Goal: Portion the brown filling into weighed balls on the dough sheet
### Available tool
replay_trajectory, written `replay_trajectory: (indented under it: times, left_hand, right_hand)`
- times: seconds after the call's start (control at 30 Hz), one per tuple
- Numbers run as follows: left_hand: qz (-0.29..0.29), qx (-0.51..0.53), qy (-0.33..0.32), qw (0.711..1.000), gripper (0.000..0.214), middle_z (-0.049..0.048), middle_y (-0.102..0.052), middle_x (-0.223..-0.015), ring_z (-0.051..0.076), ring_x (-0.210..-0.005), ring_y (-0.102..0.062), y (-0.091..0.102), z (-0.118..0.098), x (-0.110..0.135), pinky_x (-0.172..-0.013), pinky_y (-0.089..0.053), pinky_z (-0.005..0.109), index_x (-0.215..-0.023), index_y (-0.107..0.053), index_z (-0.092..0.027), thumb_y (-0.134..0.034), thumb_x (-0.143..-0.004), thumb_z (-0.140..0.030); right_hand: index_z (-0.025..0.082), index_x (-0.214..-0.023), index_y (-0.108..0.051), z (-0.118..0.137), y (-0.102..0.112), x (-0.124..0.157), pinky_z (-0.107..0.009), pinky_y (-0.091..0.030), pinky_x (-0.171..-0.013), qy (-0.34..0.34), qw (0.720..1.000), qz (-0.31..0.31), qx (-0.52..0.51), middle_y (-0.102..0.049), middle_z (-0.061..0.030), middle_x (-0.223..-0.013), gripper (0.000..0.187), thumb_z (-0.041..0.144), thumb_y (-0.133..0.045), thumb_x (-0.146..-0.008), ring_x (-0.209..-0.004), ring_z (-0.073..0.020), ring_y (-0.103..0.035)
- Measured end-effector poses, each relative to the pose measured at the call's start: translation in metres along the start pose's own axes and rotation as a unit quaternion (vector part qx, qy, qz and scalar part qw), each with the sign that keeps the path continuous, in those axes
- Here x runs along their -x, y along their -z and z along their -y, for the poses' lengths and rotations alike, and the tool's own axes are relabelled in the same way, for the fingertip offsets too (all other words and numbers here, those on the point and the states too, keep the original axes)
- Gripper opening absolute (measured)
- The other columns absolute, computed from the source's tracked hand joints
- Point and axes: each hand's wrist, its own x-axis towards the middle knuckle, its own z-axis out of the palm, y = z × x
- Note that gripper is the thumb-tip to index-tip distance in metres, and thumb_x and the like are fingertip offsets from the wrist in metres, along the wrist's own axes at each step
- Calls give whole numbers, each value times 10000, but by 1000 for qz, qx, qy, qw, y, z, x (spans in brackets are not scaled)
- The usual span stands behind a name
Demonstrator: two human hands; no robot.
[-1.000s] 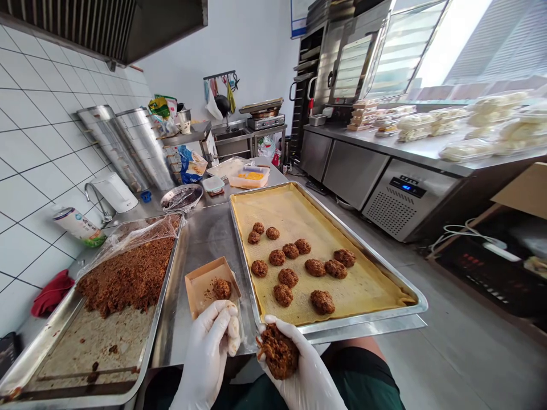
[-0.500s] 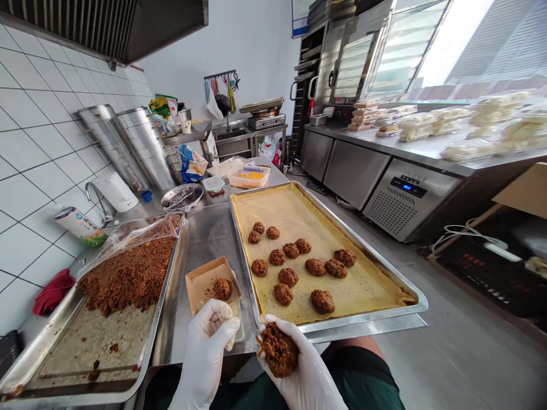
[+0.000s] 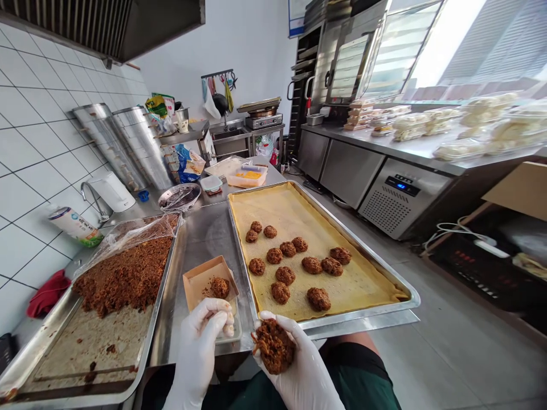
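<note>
My right hand point(image 3: 301, 364), in a white glove, is wrapped round a rough brown ball of crumbly mixture point(image 3: 273, 345) just off the near edge of the lined baking tray point(image 3: 299, 205). My left hand point(image 3: 205, 330), gloved too, is closed with thumb and fingers drawn together; anything between them is hidden. Behind its fingertips stands a small cardboard box point(image 3: 197, 279) with one brown ball point(image 3: 220, 287) and crumbs inside. Several similar brown lumps point(image 3: 285, 275) sit on the tray's yellow mesh liner.
A metal tray point(image 3: 98, 356) at left holds a heap of brown mixture point(image 3: 123, 276) partly under plastic film point(image 3: 128, 233). Behind are a film-covered bowl point(image 3: 179, 196) and a plastic box with yellow contents point(image 3: 247, 176). A steel counter point(image 3: 410, 142) with packed boxes stands at right.
My left hand's fingers have shifted slightly and stay bent. My right hand still holds the brown ball, and the whole view has moved a little.
</note>
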Motion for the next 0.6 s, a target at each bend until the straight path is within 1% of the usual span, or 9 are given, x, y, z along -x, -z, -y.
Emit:
replay_trajectory:
  times: [0.07, 0.1, 0.17, 0.27, 0.33, 0.4, 0.43, 0.5, 0.6]
  left_hand:
    - [-3, -96, -58, 994, 164, 75, -720, -929, 254, -883, -663, -10, 3, 10, -835, -524, 380, -977, -743, -239, -617, -897, -306]
    - [5, -150, -99, 984, 206, 95, -733, -1072, 300, -1027, -664, -17, 7, 16, -941, -514, 434, -1050, -751, -262, -617, -895, -278]
    - [47, -245, -188, 950, 399, 94, -648, -1362, 356, -1294, -559, -30, 19, 27, -1118, -422, 519, -1267, -685, -302, -636, -878, -225]
    - [115, -376, -306, 867, 746, 100, -428, -1575, 397, -1463, -363, -45, 37, 37, -1185, -348, 583, -1529, -381, -246, -686, -850, -289]
    - [139, -458, -352, 805, 875, 133, -339, -1614, 413, -1484, -309, -50, 43, 36, -1193, -330, 601, -1574, -247, -175, -684, -847, -390]
    - [158, -506, -366, 764, 912, 147, -297, -1630, 401, -1501, -273, -50, 41, 31, -1230, -267, 594, -1584, -189, -129, -639, -866, -468]
    - [165, -516, -367, 756, 916, 149, -285, -1635, 395, -1511, -248, -50, 38, 28, -1245, -227, 596, -1586, -172, -115, -613, -878, -492]
    - [174, -524, -356, 754, 914, 150, -238, -1653, 404, -1531, -173, -49, 33, 24, -1249, -155, 637, -1589, -152, -116, -575, -890, -526]
    - [189, -502, -323, 780, 907, 138, -154, -1679, 439, -1537, -87, -42, 26, 21, -1217, -98, 713, -1591, -178, -178, -570, -876, -574]
  right_hand:
    - [135, -979, -741, 0, 0, 0, -303, -564, -733, 10, 1000, 25, -4, -779, -65, -905, 221, 308, -699, -848, -803, -186, -704]
    - [136, -998, -744, 0, -1, 0, -310, -569, -776, 16, 999, 35, -9, -783, -74, -949, 231, 308, -697, -851, -845, -192, -708]
    - [149, -1041, -749, 0, -1, 0, -329, -568, -868, 24, 999, 40, -18, -781, -90, -1037, 287, 354, -705, -845, -949, -217, -710]
    - [206, -1105, -745, 3, -1, 0, -379, -558, -958, 56, 998, 12, -7, -770, -73, -1118, 404, 478, -723, -808, -1104, -275, -680]
    - [254, -1141, -730, 5, 1, -2, -402, -537, -1014, 98, 995, -7, 9, -768, -38, -1135, 429, 464, -763, -768, -1182, -288, -646]
    - [298, -1183, -705, 7, 3, -6, -409, -516, -1055, 135, 991, -13, 24, -764, 0, -1147, 469, 392, -800, -733, -1227, -278, -620]
    - [318, -1204, -691, 7, 5, -7, -414, -513, -1061, 150, 988, -12, 32, -760, 13, -1152, 495, 361, -805, -724, -1242, -273, -611]
    - [361, -1222, -675, 8, 8, -9, -425, -524, -1050, 166, 985, 2, 44, -757, 29, -1147, 519, 323, -802, -720, -1254, -272, -604]
    - [389, -1176, -698, 7, 12, -8, -430, -578, -959, 145, 988, 29, 38, -767, 26, -1075, 446, 287, -777, -748, -1151, -278, -666]
